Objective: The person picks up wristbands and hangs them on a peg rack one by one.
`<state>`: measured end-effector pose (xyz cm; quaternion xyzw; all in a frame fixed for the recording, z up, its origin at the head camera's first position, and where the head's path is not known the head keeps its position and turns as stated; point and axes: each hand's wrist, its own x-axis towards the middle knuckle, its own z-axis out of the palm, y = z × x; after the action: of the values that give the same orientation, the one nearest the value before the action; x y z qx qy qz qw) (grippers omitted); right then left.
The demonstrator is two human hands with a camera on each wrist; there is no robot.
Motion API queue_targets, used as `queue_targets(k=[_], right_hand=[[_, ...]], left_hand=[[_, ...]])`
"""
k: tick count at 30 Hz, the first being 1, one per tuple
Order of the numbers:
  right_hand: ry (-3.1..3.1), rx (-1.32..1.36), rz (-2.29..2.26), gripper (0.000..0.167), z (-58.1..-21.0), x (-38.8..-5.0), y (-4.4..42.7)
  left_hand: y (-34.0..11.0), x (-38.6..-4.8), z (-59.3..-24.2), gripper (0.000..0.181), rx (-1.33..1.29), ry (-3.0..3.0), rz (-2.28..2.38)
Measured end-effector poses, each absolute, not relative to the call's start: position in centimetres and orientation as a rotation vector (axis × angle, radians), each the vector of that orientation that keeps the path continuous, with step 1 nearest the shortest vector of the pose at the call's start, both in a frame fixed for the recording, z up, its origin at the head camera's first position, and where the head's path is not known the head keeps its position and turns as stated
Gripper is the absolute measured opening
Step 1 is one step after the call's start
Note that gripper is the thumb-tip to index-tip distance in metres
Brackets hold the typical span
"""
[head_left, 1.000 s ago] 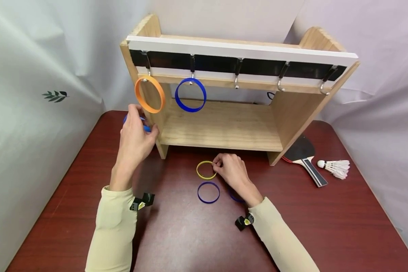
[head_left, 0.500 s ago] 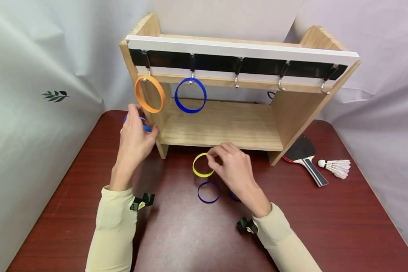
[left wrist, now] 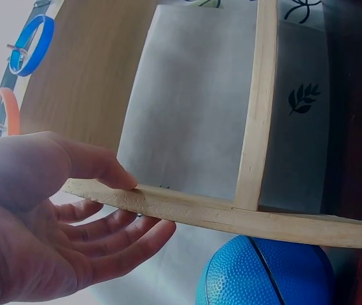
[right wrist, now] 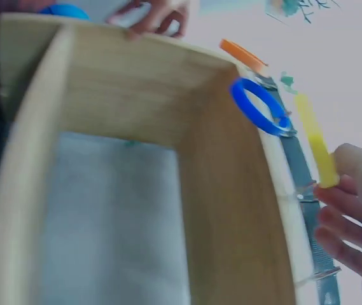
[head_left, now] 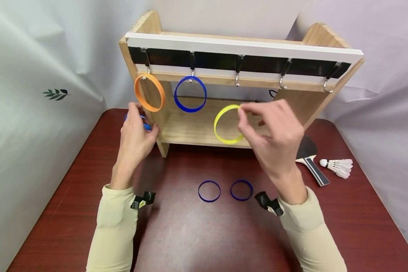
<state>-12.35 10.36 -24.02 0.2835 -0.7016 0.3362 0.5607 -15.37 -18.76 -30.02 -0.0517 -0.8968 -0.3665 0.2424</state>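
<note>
My right hand pinches a yellow ring by its right side, between thumb and fingers. The ring is in the air, in front of the wooden shelf and below its row of hooks. My left hand grips the shelf's left side panel; in the left wrist view the thumb lies on one side of the board and the fingers on the other. An orange ring hangs from the leftmost hook and a blue ring from the one beside it. The other hooks hold nothing.
Two dark blue rings, one left and one right, lie on the red-brown table. A blue ball sits left of the shelf, partly behind my left hand. On the right lie a table tennis paddle and a shuttlecock.
The right hand has lifted the yellow ring off the table, up and to the right, to in front of the shelf. The left hand keeps its grip on the side panel.
</note>
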Motion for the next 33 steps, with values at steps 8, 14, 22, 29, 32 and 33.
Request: queue_targets(k=[8,14,22,29,32,33], right_hand=[[-1.461,0.519,0.709,0.009,-21.4,-13.7,9.2],[-1.506,0.482,0.608,0.007,-21.7,-14.4,9.1],[-1.562,0.496,0.589,0.009,-22.3,-14.9,9.4],[-1.571,0.503,0.594,0.009,-22.5,-15.0,9.5],[-1.564,0.503,0.609,0.009,-22.5,-14.9,9.5],[-1.557,0.502,0.615,0.009,-22.5,-14.8,9.5]], left_hand=[[-18.8,-15.4,-30.2,0.046,-0.145,-2.455,-1.009],[-18.8,-15.4,-30.3,0.046,-0.152,-2.446,-0.995],[-18.8,-15.5,-30.2,0.046,-0.147,-2.448,-0.992],[-18.8,-15.5,-30.1,0.046,-0.15,-2.449,-0.994],[-18.8,-15.5,-30.1,0.047,-0.146,-2.449,-0.995],[-18.8,-15.5,-30.1,0.047,-0.143,-2.45,-0.993]])
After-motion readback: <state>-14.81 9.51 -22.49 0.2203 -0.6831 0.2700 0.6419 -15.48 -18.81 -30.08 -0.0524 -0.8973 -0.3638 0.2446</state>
